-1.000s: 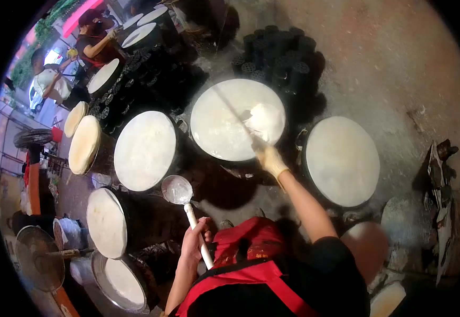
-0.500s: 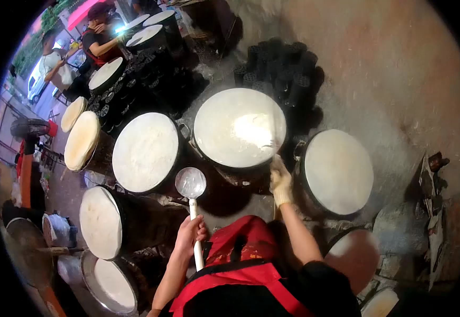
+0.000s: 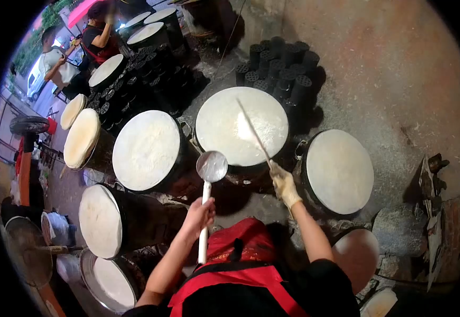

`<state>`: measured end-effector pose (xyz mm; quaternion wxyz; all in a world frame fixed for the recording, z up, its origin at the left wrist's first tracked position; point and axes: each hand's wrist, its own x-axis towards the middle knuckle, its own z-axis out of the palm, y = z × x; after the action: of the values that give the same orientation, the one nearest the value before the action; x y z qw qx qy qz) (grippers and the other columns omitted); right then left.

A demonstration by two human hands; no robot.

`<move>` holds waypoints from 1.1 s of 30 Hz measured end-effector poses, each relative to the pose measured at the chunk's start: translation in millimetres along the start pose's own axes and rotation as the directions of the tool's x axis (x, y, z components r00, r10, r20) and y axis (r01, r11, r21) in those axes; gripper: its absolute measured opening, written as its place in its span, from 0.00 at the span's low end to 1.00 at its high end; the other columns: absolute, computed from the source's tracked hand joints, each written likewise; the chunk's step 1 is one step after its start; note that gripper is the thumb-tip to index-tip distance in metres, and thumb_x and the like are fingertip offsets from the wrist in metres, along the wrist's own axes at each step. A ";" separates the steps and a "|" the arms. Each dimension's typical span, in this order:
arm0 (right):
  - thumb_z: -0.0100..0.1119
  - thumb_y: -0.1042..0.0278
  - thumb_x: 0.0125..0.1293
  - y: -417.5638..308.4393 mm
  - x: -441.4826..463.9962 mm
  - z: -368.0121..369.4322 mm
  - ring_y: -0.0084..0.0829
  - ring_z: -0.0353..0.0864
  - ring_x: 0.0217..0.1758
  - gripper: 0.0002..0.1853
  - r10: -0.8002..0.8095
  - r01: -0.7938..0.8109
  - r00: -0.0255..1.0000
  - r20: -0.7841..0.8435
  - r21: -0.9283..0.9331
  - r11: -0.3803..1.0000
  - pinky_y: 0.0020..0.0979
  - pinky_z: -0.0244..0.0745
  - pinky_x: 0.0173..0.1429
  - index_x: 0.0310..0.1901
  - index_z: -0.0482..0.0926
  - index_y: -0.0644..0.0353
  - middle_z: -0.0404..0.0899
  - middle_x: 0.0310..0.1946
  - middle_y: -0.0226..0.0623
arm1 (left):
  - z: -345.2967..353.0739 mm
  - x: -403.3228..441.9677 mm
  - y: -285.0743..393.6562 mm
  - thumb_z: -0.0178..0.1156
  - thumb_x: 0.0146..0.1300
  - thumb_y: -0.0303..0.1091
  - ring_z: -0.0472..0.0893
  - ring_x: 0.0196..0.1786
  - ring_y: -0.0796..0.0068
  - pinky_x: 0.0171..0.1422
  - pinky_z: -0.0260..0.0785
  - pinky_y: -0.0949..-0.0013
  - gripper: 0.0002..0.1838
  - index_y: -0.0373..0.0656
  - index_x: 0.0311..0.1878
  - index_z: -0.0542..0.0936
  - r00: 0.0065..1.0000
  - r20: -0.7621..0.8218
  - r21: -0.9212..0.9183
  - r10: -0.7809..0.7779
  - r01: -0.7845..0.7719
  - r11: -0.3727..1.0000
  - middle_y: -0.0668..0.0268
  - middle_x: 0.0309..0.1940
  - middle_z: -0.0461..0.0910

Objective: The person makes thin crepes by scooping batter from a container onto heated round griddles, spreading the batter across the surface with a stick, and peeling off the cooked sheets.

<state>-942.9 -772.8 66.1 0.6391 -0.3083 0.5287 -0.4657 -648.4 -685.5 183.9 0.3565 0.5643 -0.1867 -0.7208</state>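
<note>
While griddles [image 3: 340, 172] stand on stained floor [image 3: 346, 95] | left grip [image 3: 201, 213]: closed round ladle [image 3: 212, 166] | right grip [image 3: 285, 182]: pinching stick [image 3: 253, 129]

White-handled ladle [image 3: 212, 167]; thin stick [image 3: 253, 129] slanting over pale disc [image 3: 216, 127]

Ladle [image 3: 212, 166]: mid-handle partly hidden by left hand [image 3: 201, 215]. Stick [image 3: 252, 128]: gripped part hidden in gloved right hand [image 3: 284, 185]. Red apron [image 3: 245, 242]: cut off by bottom edge; print too small to read. Pale round [image 3: 379, 304], lower right: cut off below. Co-worker's hand [image 3: 109, 16]: blurred.
</note>
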 end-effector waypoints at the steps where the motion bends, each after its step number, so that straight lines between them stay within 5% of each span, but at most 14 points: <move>1: 0.59 0.71 0.63 12.3 -13.0 -6.6 0.11 0.59 0.21 0.20 -0.037 0.038 0.999 0.008 -0.045 0.998 0.16 0.55 0.23 0.57 0.75 0.57 0.74 0.29 0.15 | -1.4 15.3 4.2 0.54 0.67 0.40 0.66 0.21 0.82 0.20 0.58 0.78 0.10 0.46 0.34 0.66 0.998 0.049 -0.009 0.026 -0.026 1.000 0.73 0.22 0.65; 3: 0.62 0.66 0.61 7.6 -45.6 -6.2 0.11 0.59 0.22 0.21 -0.081 0.075 0.997 -0.019 -0.201 0.977 0.16 0.55 0.24 0.57 0.75 0.58 0.77 0.34 0.15 | 2.6 47.4 19.4 0.53 0.67 0.39 0.66 0.21 0.81 0.20 0.58 0.77 0.10 0.46 0.34 0.66 0.993 0.092 0.002 0.071 -0.071 0.997 0.73 0.21 0.65; 8: 0.60 0.68 0.63 66.4 -33.1 10.4 0.13 0.67 0.23 0.19 -0.309 0.331 0.901 -0.305 0.024 0.943 0.15 0.60 0.23 0.57 0.75 0.53 0.78 0.34 0.22 | 35.4 139.3 35.8 0.48 0.61 0.26 0.69 0.17 0.74 0.18 0.64 0.69 0.04 0.36 0.37 0.66 0.978 0.016 0.267 0.207 -0.204 0.942 0.66 0.21 0.67; 12: 0.59 0.70 0.62 48.4 -43.4 49.5 0.17 0.71 0.20 0.18 0.169 -0.162 0.969 -0.180 0.049 0.986 0.22 0.64 0.19 0.54 0.76 0.53 0.80 0.39 0.32 | 78.9 165.2 16.9 0.45 0.57 0.23 0.67 0.16 0.73 0.15 0.61 0.68 0.06 0.33 0.38 0.65 0.989 -0.116 0.086 0.089 -0.079 0.993 0.65 0.19 0.65; 14: 0.57 0.69 0.62 96.2 -18.2 23.2 0.25 0.75 0.21 0.16 0.158 -0.232 0.967 0.198 0.441 0.867 0.26 0.68 0.18 0.53 0.77 0.52 0.80 0.32 0.34 | 53.3 186.8 25.0 0.46 0.61 0.24 0.65 0.15 0.79 0.15 0.60 0.75 0.02 0.36 0.36 0.66 0.990 0.109 -0.189 -0.087 0.107 0.976 0.69 0.20 0.66; 15: 0.57 0.66 0.62 58.3 -29.0 32.9 0.25 0.73 0.20 0.16 0.176 -0.197 0.980 0.097 0.289 0.937 0.27 0.65 0.16 0.53 0.77 0.52 0.79 0.30 0.33 | 40.1 194.0 34.0 0.46 0.64 0.25 0.63 0.15 0.81 0.16 0.59 0.79 0.01 0.38 0.35 0.66 0.961 0.236 -0.306 -0.141 0.211 0.928 0.71 0.20 0.67; 16: 0.57 0.61 0.62 23.5 -47.2 38.0 0.24 0.70 0.17 0.17 0.173 -0.175 0.985 0.026 0.132 0.976 0.27 0.60 0.14 0.53 0.77 0.52 0.77 0.27 0.32 | 45.1 154.7 63.8 0.44 0.67 0.28 0.59 0.14 0.83 0.12 0.53 0.79 0.04 0.38 0.37 0.64 0.837 0.519 -0.626 -0.174 0.511 0.589 0.71 0.17 0.61; 18: 0.57 0.49 0.60 -21.8 -51.6 33.1 0.21 0.60 0.11 0.22 0.149 -0.160 0.979 -0.138 -0.070 0.985 0.25 0.51 0.12 0.52 0.77 0.50 0.70 0.19 0.27 | 43.3 87.1 82.5 0.46 0.68 0.29 0.57 0.14 0.87 0.11 0.50 0.84 0.04 0.39 0.38 0.65 0.932 0.356 -0.376 -0.069 0.210 0.903 0.72 0.17 0.60; 20: 0.56 0.50 0.62 -34.4 -21.9 7.5 0.20 0.57 0.10 0.19 0.188 -0.130 0.956 -0.226 0.247 0.960 0.26 0.49 0.11 0.51 0.77 0.50 0.69 0.17 0.25 | 35.9 47.1 84.0 0.47 0.68 0.30 0.55 0.14 0.90 0.09 0.48 0.87 0.04 0.40 0.37 0.65 0.929 0.365 -0.406 -0.054 0.211 0.889 0.74 0.17 0.59; 23: 0.52 0.64 0.66 33.3 4.0 -2.2 0.21 0.70 0.23 0.16 -0.413 0.337 0.902 -0.128 -0.392 0.856 0.23 0.62 0.19 0.53 0.76 0.58 0.77 0.33 0.30 | 16.7 51.1 83.1 0.47 0.67 0.29 0.55 0.14 0.90 0.10 0.49 0.87 0.05 0.39 0.36 0.65 0.868 0.449 -0.460 -0.213 0.428 0.778 0.74 0.18 0.59; 27: 0.49 0.71 0.67 51.8 -45.6 22.1 0.25 0.78 0.40 0.15 -0.157 0.168 0.986 0.063 -0.220 0.961 0.21 0.74 0.42 0.52 0.76 0.67 0.79 0.44 0.33 | -0.7 27.2 75.0 0.47 0.67 0.30 0.58 0.13 0.87 0.11 0.51 0.85 0.09 0.40 0.30 0.64 0.902 0.334 -0.540 -0.274 0.421 0.729 0.71 0.19 0.62; 29: 0.50 0.71 0.66 8.8 -42.8 29.0 0.23 0.77 0.40 0.15 0.167 -0.178 0.983 0.070 0.538 0.824 0.22 0.74 0.44 0.53 0.75 0.65 0.79 0.45 0.30 | -19.0 4.9 62.6 0.48 0.67 0.30 0.58 0.13 0.87 0.11 0.51 0.85 0.10 0.40 0.29 0.63 0.924 0.295 -0.585 -0.245 0.377 0.718 0.72 0.19 0.62; 30: 0.50 0.70 0.67 -10.0 -49.3 32.4 0.20 0.75 0.36 0.15 -0.046 0.069 0.992 -0.114 0.209 0.976 0.20 0.72 0.41 0.54 0.76 0.59 0.80 0.44 0.29 | -27.0 -13.1 57.3 0.48 0.67 0.30 0.58 0.14 0.88 0.11 0.51 0.85 0.10 0.41 0.29 0.63 0.932 0.262 -0.617 -0.251 0.362 0.699 0.72 0.19 0.62; 33: 0.50 0.72 0.67 6.7 -53.6 24.3 0.20 0.76 0.46 0.20 0.204 -0.198 0.979 0.006 0.272 0.942 0.20 0.72 0.44 0.60 0.72 0.53 0.77 0.49 0.29 | -78.5 -59.1 9.1 0.47 0.68 0.29 0.58 0.15 0.89 0.11 0.50 0.85 0.07 0.40 0.32 0.64 0.975 0.155 -0.764 -0.160 0.221 0.606 0.73 0.19 0.61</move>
<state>-918.1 -723.3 87.1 0.7135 -0.1573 0.4958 -0.4694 -564.9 -638.4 207.1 0.4790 0.3462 0.1911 -0.7837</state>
